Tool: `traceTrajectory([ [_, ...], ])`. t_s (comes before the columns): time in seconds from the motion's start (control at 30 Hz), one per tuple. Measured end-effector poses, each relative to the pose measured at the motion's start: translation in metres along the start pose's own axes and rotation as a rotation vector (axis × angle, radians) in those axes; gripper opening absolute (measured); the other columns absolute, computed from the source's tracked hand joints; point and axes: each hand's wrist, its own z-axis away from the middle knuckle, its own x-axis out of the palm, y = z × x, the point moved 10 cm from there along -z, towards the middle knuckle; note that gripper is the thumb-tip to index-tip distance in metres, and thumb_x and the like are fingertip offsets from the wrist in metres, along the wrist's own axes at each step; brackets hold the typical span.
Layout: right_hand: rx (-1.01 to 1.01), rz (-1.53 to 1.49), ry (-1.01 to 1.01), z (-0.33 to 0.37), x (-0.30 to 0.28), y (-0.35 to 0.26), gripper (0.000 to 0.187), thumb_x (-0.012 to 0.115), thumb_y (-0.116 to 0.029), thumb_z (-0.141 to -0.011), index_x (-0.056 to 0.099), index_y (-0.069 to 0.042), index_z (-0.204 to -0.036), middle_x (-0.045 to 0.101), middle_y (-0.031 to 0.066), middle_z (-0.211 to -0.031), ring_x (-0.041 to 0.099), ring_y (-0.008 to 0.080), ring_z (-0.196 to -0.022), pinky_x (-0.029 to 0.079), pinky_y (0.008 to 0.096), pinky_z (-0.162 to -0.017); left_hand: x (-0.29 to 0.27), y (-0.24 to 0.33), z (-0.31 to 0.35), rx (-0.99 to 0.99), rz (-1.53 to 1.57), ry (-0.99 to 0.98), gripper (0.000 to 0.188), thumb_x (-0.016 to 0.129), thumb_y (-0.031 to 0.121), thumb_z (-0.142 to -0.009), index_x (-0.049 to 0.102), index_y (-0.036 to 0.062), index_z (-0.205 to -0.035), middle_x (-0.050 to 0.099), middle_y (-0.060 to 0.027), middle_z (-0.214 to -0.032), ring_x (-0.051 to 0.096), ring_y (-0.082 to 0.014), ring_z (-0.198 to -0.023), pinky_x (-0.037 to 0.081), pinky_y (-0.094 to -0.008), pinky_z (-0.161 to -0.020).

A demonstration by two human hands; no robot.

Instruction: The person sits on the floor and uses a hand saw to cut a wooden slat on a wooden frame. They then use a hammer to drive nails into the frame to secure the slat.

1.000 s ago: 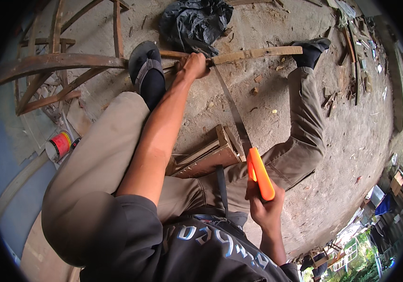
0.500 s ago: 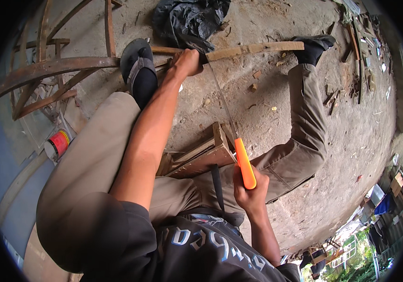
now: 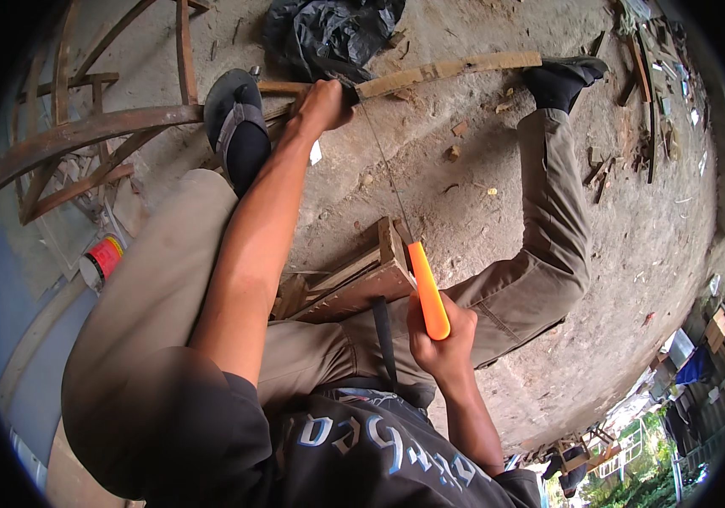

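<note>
My right hand [image 3: 449, 339] is wrapped round the orange handle of a handsaw [image 3: 427, 292], low in front of my waist. Its thin blade slants up and away to a long wooden strip [image 3: 455, 69], meeting it just right of my left hand [image 3: 324, 105]. That hand is closed on the strip, its fingertips mostly hidden. The strip reaches from under my sandalled left foot [image 3: 244, 140] to beside my right foot [image 3: 553, 89]. Whether the blade's teeth are in the wood cannot be made out.
A wooden frame [image 3: 83, 127] stands at the left, and a black plastic bag [image 3: 337, 38] lies beyond the strip. Between my legs sits a small wooden box-like piece [image 3: 350, 292]. A red-labelled can [image 3: 101, 258] is by my left knee; wood scraps [image 3: 603, 169] lie at right.
The handsaw is drawn slightly back toward me, with a little more blade showing between strip and handle. Both hands keep their grip, and the whole view has shifted a little.
</note>
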Motion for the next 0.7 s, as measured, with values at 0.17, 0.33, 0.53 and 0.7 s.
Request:
traceTrajectory([
  [0.17, 0.127, -0.088, -0.026, -0.081, 0.052, 0.035, 0.012, 0.065, -0.008, -0.073, 0.061, 0.002, -0.078, 0.060, 0.0234, -0.065, 0.062, 0.0400, -0.059, 0.050, 0.0402, -0.059, 0.000, 0.009, -0.004, -0.047, -0.057, -0.065, 0.024, 0.063, 0.018, -0.072, 0.071, 0.0102, -0.093, 0.068, -0.0172, -0.094, 0.066, -0.0370, -0.090, 0.054, -0.0454, -0.075],
  [0.33, 0.095, -0.185, -0.016, -0.079, 0.058, 0.059, 0.012, 0.066, -0.007, -0.073, 0.062, 0.002, -0.080, 0.060, 0.0212, -0.065, 0.064, 0.0366, -0.060, 0.050, 0.0385, -0.061, 0.000, 0.022, -0.006, 0.170, -0.064, -0.002, 0.025, 0.060, 0.017, -0.072, 0.071, 0.0106, -0.094, 0.068, -0.0165, -0.095, 0.066, -0.0358, -0.091, 0.054, -0.0465, -0.079],
  [0.53, 0.150, -0.082, -0.043, -0.029, 0.026, 0.021, 0.010, 0.065, -0.004, -0.071, 0.062, 0.001, -0.080, 0.062, 0.0189, -0.066, 0.066, 0.0324, -0.061, 0.050, 0.0355, -0.060, 0.009, -0.002, -0.002, 0.022, 0.024, -0.037, 0.023, 0.064, 0.018, -0.071, 0.072, 0.0086, -0.091, 0.066, -0.0229, -0.091, 0.066, -0.0396, -0.089, 0.054, -0.0466, -0.078],
  [0.7, 0.138, 0.022, -0.022, -0.044, 0.036, 0.055, 0.010, 0.064, -0.005, -0.072, 0.063, 0.001, -0.080, 0.062, 0.0176, -0.066, 0.067, 0.0271, -0.061, 0.050, 0.0331, -0.059, 0.006, 0.003, -0.001, 0.018, -0.036, 0.000, 0.025, 0.068, 0.021, -0.070, 0.072, 0.0041, -0.087, 0.066, -0.0238, -0.087, 0.067, -0.0392, -0.084, 0.054, -0.0463, -0.076],
])
